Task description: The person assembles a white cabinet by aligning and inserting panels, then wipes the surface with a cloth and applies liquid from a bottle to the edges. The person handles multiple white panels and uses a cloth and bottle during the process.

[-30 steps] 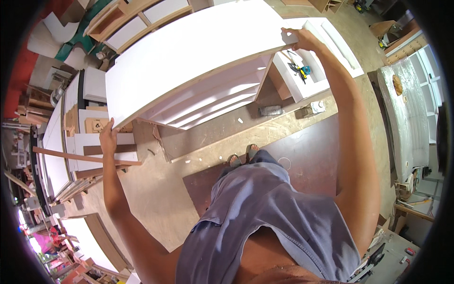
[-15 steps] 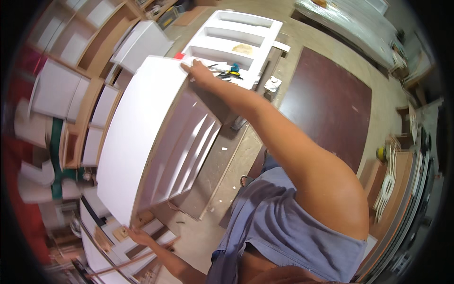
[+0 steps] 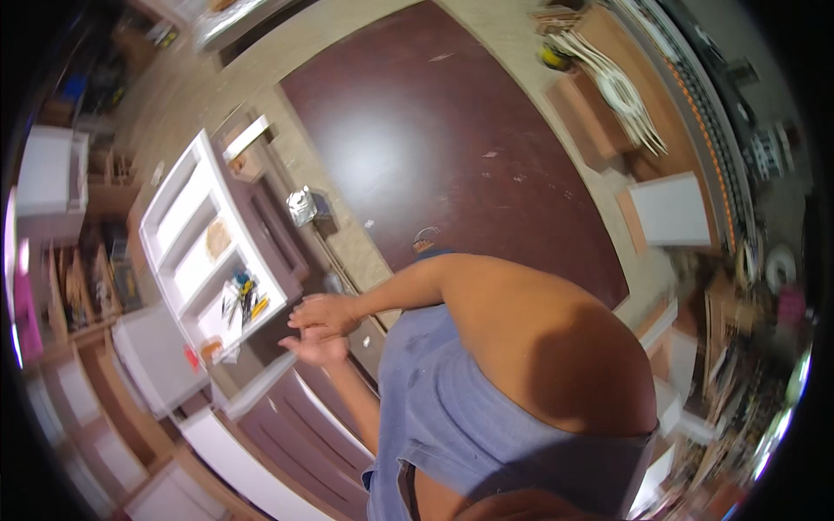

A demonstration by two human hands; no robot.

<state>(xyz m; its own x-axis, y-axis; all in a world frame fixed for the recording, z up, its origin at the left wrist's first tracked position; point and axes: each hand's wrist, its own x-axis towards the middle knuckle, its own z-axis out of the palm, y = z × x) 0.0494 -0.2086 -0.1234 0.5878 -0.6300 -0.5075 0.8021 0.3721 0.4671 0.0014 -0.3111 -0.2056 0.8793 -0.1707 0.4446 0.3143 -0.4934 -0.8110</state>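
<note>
In front of my body, my right hand (image 3: pixel 323 313) lies against my left hand (image 3: pixel 320 347), palms near or touching. The fingers of both are stretched out, and I see nothing in them. Just left of them is a white compartmented frame (image 3: pixel 228 195), its nearest compartment holding hand tools, among them a yellow-handled one (image 3: pixel 260 306). Below the hands, at the lower left, stands a white cabinet (image 3: pixel 239 456) with several long dividers inside. Neither hand touches it.
A large dark red-brown board (image 3: pixel 469 139) lies ahead, with a foil-like silver item (image 3: pixel 301 206) near its left edge. On the right are a coil of pale cable (image 3: pixel 618 91) and wooden pieces. Grey-white boxes (image 3: pixel 156 356) and wooden shelving fill the left side.
Both hands have let go of the white cabinet and come together before my body. My view has swung to the right, so the cabinet now sits at the lower left.
</note>
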